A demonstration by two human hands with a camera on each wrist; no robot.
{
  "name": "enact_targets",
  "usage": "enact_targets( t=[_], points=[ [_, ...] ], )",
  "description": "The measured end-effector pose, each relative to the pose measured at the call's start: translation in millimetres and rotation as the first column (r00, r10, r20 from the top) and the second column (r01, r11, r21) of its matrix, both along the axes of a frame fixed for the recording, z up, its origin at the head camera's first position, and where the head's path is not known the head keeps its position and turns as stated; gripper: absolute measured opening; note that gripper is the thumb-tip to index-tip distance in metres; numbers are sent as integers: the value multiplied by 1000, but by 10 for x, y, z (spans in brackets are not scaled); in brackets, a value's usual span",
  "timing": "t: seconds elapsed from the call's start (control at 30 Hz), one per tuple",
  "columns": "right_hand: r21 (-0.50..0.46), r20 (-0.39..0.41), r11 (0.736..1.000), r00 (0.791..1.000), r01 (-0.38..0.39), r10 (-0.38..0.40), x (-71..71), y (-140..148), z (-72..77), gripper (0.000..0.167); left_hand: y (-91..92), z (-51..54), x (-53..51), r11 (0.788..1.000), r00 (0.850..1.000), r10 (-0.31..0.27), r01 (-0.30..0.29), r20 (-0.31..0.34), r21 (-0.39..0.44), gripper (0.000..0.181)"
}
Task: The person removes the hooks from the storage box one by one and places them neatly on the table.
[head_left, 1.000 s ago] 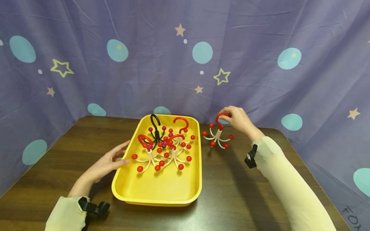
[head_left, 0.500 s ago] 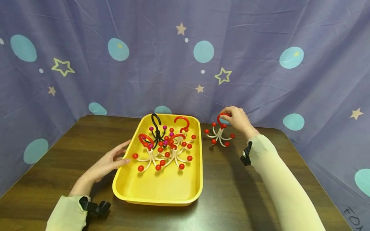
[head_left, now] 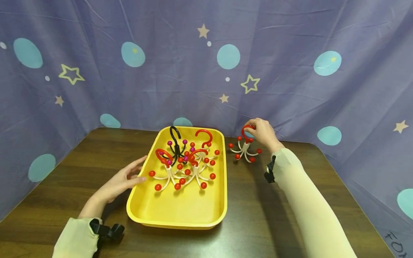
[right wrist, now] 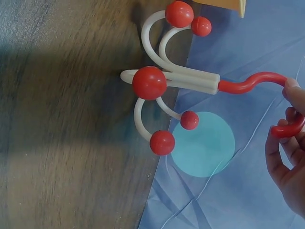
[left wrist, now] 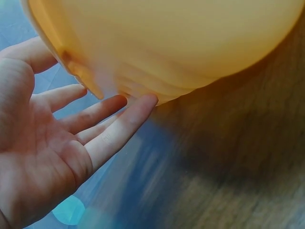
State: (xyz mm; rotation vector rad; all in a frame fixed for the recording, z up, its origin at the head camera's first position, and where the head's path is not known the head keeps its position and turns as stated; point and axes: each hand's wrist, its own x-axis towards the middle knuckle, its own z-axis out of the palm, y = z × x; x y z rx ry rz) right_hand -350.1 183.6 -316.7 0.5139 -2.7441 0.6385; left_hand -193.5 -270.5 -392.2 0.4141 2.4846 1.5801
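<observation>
My right hand (head_left: pixel 262 133) pinches the red top of a claw hanger hook (right wrist: pixel 193 80) right of the yellow tray. Its white prongs curve upward and end in red balls. It stands upright over the table; whether its base touches the wood I cannot tell. My left hand (head_left: pixel 120 182) rests at the left wall of the yellow tray (head_left: pixel 175 216). Its thumb lies over the rim, while the nearly straight fingers (left wrist: pixel 119 129) touch the outside. Inside the tray stand several similar hooks: red-and-white ones (head_left: pixel 195 172) and a black one (head_left: pixel 176 148) with magenta balls.
The brown wooden table (head_left: pixel 255 215) runs back to a purple curtain (head_left: pixel 180 89) with stars and blue dots. Inside the tray the hooks crowd the back half, their prongs overlapping. A black camera (head_left: pixel 270 170) sits on the right wrist.
The right hand and its claw hanger hook have shifted slightly right, then slightly left; the right forearm has swung a little inward. The left hand stays at the tray.
</observation>
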Motion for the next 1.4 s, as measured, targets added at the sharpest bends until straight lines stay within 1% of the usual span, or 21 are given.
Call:
enact_targets(
  t=[0.2,0.47,0.7,0.93,1.17,1.4],
  points=[
    [-7,-7,1000,1000,22,-22,-17,-17,-23,20,-6,-9,-5,1000,1000,-6,6,2,12,70],
    [-41,-10,999,1000,17,-18,17,-19,-21,24,-10,-11,-13,999,1000,-13,13,10,34,70],
    [-53,36,998,999,33,-31,32,8,-18,28,-2,-11,-12,1000,1000,-9,9,20,26,71],
    [-52,53,998,998,39,-36,49,36,23,28,1,-1,-9,1000,1000,-5,4,19,22,70],
    [-36,-11,999,999,33,-34,81,74,62,26,8,9,-4,1000,1000,5,-5,25,10,71],
    [-37,-57,999,998,30,-32,93,40,113,21,6,10,-2,1000,1000,-2,1,25,18,71]
  ],
)
